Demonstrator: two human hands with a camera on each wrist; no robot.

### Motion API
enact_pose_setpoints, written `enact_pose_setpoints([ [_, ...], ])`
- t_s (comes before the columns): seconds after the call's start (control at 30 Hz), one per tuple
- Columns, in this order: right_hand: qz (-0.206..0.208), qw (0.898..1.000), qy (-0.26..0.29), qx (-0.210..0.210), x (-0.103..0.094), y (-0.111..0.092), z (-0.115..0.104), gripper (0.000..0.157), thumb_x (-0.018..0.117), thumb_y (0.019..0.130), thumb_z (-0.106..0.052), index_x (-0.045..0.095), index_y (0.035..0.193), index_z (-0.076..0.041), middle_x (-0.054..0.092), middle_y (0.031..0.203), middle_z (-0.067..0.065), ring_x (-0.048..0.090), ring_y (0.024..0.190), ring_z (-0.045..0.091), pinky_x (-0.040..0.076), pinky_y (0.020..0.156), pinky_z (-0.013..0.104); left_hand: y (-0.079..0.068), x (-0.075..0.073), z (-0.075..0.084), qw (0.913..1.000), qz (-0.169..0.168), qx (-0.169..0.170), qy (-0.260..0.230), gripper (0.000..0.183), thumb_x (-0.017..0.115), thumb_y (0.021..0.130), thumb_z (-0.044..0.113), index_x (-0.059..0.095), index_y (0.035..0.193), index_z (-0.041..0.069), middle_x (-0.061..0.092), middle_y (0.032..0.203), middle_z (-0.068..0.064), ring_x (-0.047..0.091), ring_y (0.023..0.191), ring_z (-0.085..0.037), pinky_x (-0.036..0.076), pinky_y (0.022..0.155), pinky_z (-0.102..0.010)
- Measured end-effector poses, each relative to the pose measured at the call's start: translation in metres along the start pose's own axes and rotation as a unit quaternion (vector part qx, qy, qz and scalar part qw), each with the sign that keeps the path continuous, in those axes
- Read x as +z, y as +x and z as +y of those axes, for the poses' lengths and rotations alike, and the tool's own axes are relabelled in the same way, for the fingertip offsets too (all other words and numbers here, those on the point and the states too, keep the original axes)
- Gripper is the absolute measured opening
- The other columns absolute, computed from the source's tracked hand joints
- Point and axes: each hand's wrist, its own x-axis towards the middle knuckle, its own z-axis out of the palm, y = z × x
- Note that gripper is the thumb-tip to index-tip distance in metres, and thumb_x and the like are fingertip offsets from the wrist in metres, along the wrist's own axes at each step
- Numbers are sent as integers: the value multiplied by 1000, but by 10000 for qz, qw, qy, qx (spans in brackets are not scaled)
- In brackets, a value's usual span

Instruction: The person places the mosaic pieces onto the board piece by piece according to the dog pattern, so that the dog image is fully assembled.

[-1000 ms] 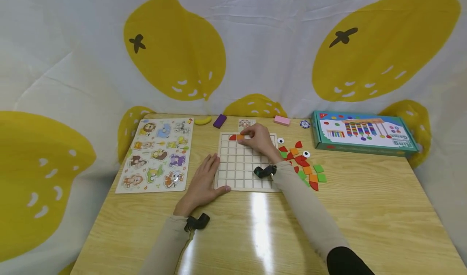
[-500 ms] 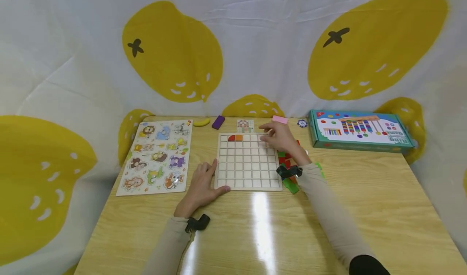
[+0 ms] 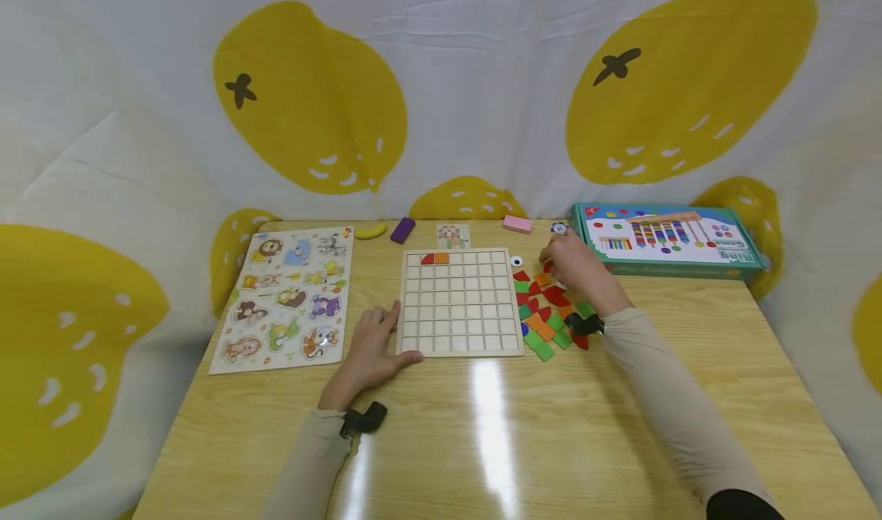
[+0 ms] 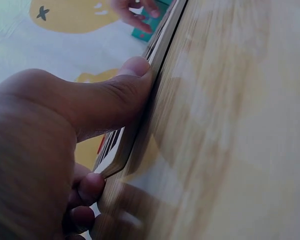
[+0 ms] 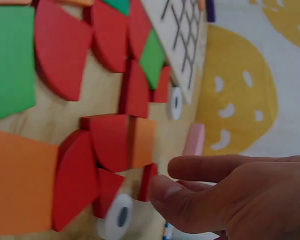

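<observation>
A wooden grid board [image 3: 460, 305] lies mid-table, with a red quarter-round tile [image 3: 428, 259] and an orange square tile [image 3: 442, 258] in its top row. My left hand [image 3: 370, 355] rests around the board's near left corner, thumb [image 4: 125, 82] straight against the front edge and fingers by the left side. Right of the board lies a loose spread of red, orange and green tiles [image 3: 540, 328]. My right hand [image 3: 582, 269] is at the far end of that spread, thumb and forefinger slightly apart, fingertips right at a red tile [image 5: 148, 182].
White eye discs [image 5: 117, 217] lie among the tiles. A small pattern card [image 3: 452, 236], pink block [image 3: 517, 224], purple block [image 3: 403, 230] and toy banana [image 3: 370, 231] line the back. An animal puzzle board [image 3: 279, 299] lies left; a boxed game [image 3: 668, 240] stands back right.
My right hand has let go of the orange tile in the grid's top row and moved right to the loose tiles. My left hand stays at the board's corner.
</observation>
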Motion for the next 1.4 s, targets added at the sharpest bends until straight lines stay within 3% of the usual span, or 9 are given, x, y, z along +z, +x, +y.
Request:
enact_pose_setpoints([
  [0.37, 49, 10000, -25, 14, 11, -1, 14, 7, 72, 85, -1, 66, 86, -5, 60, 84, 9, 50, 86, 31, 45, 82, 44, 2, -1, 3, 9999, 24, 118, -32, 110, 78, 74, 60, 29, 154, 3, 42, 96, 0, 34, 90, -17, 29, 84, -34],
  [0.6, 650, 9853, 1557, 262, 7, 1, 6, 12, 69, 94, -16, 64, 102, -9, 64, 91, 8, 58, 82, 26, 49, 75, 38, 3, -4, 1, 9998, -2, 185, 38, 110, 77, 75, 61, 27, 155, 4, 40, 95, 0, 33, 88, -17, 27, 81, -33],
  [0.73, 1461, 9382, 3124, 283, 7, 11, -8, 21, 69, 93, -27, 71, 104, -10, 71, 96, 7, 67, 82, 23, 52, 72, 28, 2, -5, -1, 9999, 19, 120, 40, 110, 77, 75, 61, 28, 155, 4, 41, 95, 0, 33, 89, -17, 28, 82, -33],
  [0.93, 1912, 8039, 5598, 611, 22, 33, -35, 36, 76, 87, -22, 72, 114, 2, 74, 106, 4, 70, 87, 10, 55, 76, 22, 1, -3, -3, 10000, -26, 67, 7, 110, 76, 76, 61, 27, 155, 4, 41, 96, 0, 34, 89, -17, 29, 82, -33],
  [1.0, 1801, 7758, 6004, 718, 29, 39, -42, 38, 77, 85, -16, 71, 117, 4, 73, 108, 3, 71, 89, 10, 55, 78, 23, 1, -2, -2, 10000, -50, 82, -9, 109, 76, 76, 62, 27, 155, 4, 41, 96, 0, 33, 88, -17, 28, 82, -33],
  [1.03, 1740, 7737, 6039, 803, 33, 42, -46, 37, 77, 85, -15, 71, 117, 2, 72, 109, 2, 71, 90, 9, 55, 78, 24, 1, -2, -2, 9999, -52, 87, 13, 109, 75, 76, 62, 27, 155, 4, 40, 95, 1, 33, 88, -17, 28, 81, -33],
  [1.13, 1570, 7930, 5818, 893, 45, 52, -54, 33, 78, 85, -12, 72, 116, -1, 71, 110, 7, 70, 91, 11, 55, 77, 23, 1, -1, -1, 10000, -50, 64, 25, 109, 75, 76, 62, 27, 155, 4, 40, 95, 1, 33, 88, -16, 28, 80, -32],
  [1.3, 1459, 8747, 4565, 728, 58, 66, -72, 25, 76, 87, -13, 75, 112, -8, 72, 107, 11, 70, 91, 18, 55, 75, 27, 0, -2, 0, 10000, -23, 46, 10, 109, 76, 76, 61, 28, 155, 4, 41, 95, 1, 33, 87, -16, 29, 80, -32],
  [1.4, 1409, 9133, 3782, 550, 64, 72, -82, 21, 76, 88, -16, 76, 107, -9, 74, 97, 10, 69, 85, 21, 54, 72, 33, 0, -3, 1, 10000, -30, 66, 31, 109, 76, 76, 62, 28, 155, 4, 41, 95, 2, 33, 88, -16, 29, 81, -32],
])
